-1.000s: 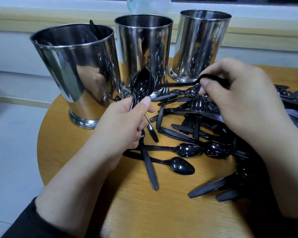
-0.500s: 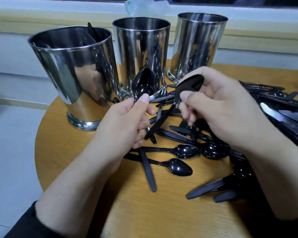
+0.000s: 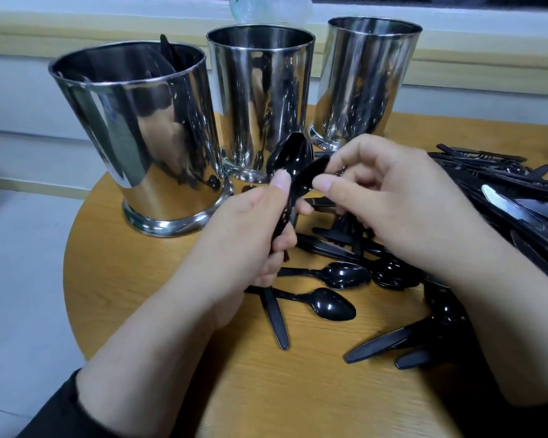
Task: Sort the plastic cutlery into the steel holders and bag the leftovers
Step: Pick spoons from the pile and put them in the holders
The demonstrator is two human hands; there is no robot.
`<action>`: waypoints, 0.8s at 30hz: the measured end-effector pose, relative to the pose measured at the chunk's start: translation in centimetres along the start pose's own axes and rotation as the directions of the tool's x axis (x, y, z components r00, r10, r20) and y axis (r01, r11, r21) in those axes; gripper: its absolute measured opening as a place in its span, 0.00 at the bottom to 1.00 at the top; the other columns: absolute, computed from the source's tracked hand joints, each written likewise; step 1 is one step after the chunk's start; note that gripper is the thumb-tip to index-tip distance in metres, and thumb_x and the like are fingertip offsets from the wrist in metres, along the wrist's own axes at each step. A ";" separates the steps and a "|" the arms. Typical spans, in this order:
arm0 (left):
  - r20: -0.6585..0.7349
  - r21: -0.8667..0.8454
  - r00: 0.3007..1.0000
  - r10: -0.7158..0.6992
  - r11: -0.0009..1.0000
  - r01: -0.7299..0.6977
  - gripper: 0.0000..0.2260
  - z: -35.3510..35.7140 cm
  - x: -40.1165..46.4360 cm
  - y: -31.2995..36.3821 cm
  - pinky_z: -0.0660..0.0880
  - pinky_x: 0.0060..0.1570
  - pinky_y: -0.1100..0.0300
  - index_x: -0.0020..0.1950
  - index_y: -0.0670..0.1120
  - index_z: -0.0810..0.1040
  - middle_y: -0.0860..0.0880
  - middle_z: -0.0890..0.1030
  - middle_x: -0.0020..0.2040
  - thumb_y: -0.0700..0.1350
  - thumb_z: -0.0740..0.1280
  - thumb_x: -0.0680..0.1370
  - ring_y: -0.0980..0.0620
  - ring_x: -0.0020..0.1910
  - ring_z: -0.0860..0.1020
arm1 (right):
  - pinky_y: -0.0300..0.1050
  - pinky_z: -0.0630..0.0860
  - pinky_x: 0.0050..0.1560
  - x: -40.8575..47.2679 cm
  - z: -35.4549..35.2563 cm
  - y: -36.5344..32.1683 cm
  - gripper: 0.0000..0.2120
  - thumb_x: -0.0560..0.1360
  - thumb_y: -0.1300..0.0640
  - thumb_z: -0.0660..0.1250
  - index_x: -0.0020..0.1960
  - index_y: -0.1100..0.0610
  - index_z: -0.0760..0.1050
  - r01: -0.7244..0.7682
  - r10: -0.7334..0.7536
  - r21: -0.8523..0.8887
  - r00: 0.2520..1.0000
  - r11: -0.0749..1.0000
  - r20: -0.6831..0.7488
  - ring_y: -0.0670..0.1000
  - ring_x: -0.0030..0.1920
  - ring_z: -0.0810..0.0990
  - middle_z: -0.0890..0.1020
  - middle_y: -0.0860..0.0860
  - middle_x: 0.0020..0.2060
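Note:
My left hand [image 3: 250, 235] grips a bunch of black plastic spoons [image 3: 290, 156] upright by their handles, bowls up. My right hand [image 3: 402, 203] pinches one more black spoon [image 3: 312, 175] by its bowl and holds it against that bunch. Three steel holders stand at the back of the round wooden table [image 3: 114, 273]: a left holder [image 3: 140, 137] with black cutlery tips showing inside, a middle holder [image 3: 260, 99] and a right holder [image 3: 367, 80]. Loose black spoons [image 3: 329, 303] lie under and in front of my hands.
A heap of black plastic knives and forks [image 3: 513, 203] covers the table's right side. More black handles [image 3: 383, 343] lie near my right forearm. A crumpled clear plastic bag [image 3: 269, 7] sits on the ledge behind the holders. White floor lies to the left.
My right hand lifted a spoon out of the pile and carried it leftward to the bunch in my left hand, where it now touches the other bowls.

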State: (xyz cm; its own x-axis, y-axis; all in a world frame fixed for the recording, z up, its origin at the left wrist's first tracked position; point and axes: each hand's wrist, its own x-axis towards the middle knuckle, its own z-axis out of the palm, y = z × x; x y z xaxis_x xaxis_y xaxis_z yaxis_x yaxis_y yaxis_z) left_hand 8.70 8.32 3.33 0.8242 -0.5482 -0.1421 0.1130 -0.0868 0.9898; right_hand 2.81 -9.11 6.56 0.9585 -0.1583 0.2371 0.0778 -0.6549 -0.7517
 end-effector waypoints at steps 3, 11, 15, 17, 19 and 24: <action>-0.027 -0.016 1.000 0.008 1.000 -0.008 0.23 -0.4 0.1 0.0 0.58 0.23 0.65 0.54 0.43 0.80 0.51 0.66 0.30 0.63 0.61 0.81 0.55 0.22 0.60 | 0.35 0.70 0.35 0.1 -1.6 0.4 0.07 0.72 0.40 0.72 0.46 0.42 0.81 -0.020 0.074 -0.250 0.975 0.968 0.209 0.42 0.35 0.77 0.81 0.43 0.38; -0.041 0.037 0.998 0.056 0.998 -0.054 0.12 -0.9 0.6 -0.5 0.61 0.21 0.66 0.52 0.45 0.78 0.51 0.67 0.29 0.53 0.64 0.82 0.54 0.22 0.61 | 0.35 0.68 0.43 -0.1 -1.3 -0.4 0.15 0.72 0.38 0.72 0.58 0.35 0.78 0.088 0.242 -0.552 0.833 0.829 0.497 0.38 0.48 0.72 0.72 0.38 0.50; -0.047 0.027 0.997 0.066 0.998 -0.064 0.11 -0.9 0.5 -0.4 0.60 0.21 0.66 0.51 0.46 0.78 0.52 0.67 0.29 0.53 0.64 0.83 0.55 0.22 0.62 | 0.37 0.66 0.45 -0.2 -0.5 -0.3 0.15 0.73 0.39 0.72 0.59 0.36 0.77 0.127 0.261 -0.600 0.815 0.790 0.517 0.41 0.51 0.71 0.71 0.39 0.52; -0.047 0.024 0.996 0.071 0.997 -0.070 0.11 -0.9 0.5 -0.5 0.60 0.21 0.66 0.51 0.45 0.77 0.52 0.67 0.29 0.53 0.64 0.83 0.55 0.22 0.61 | 0.40 0.64 0.49 -0.3 -0.3 -0.1 0.13 0.74 0.39 0.71 0.58 0.38 0.77 0.146 0.260 -0.622 0.818 0.770 0.513 0.43 0.55 0.71 0.71 0.40 0.52; -0.049 0.021 0.996 0.080 0.997 -0.079 0.12 -0.9 0.5 -0.5 0.60 0.21 0.66 0.51 0.45 0.77 0.51 0.67 0.29 0.53 0.64 0.82 0.54 0.22 0.61 | 0.39 0.61 0.49 -0.3 -0.1 0.1 0.10 0.75 0.40 0.71 0.54 0.40 0.78 0.157 0.249 -0.624 0.822 0.766 0.513 0.42 0.54 0.70 0.71 0.40 0.51; -0.067 0.017 0.994 0.092 0.996 -0.091 0.13 -1.0 0.5 -0.6 0.60 0.21 0.65 0.52 0.43 0.77 0.51 0.68 0.30 0.53 0.65 0.82 0.55 0.22 0.61 | 0.31 0.60 0.44 -0.3 -0.3 0.5 0.06 0.76 0.43 0.71 0.45 0.43 0.77 0.142 0.174 -0.571 0.870 0.808 0.462 0.37 0.47 0.69 0.72 0.40 0.48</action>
State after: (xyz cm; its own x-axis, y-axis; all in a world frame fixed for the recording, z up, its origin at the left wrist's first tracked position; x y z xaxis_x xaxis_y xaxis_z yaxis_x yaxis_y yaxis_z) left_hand 9.56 8.91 2.64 0.8662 -0.4972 -0.0494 0.0281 -0.0502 0.9983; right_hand 2.46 -9.65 6.33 0.9739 0.0900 -0.2084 0.0424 -0.9741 -0.2223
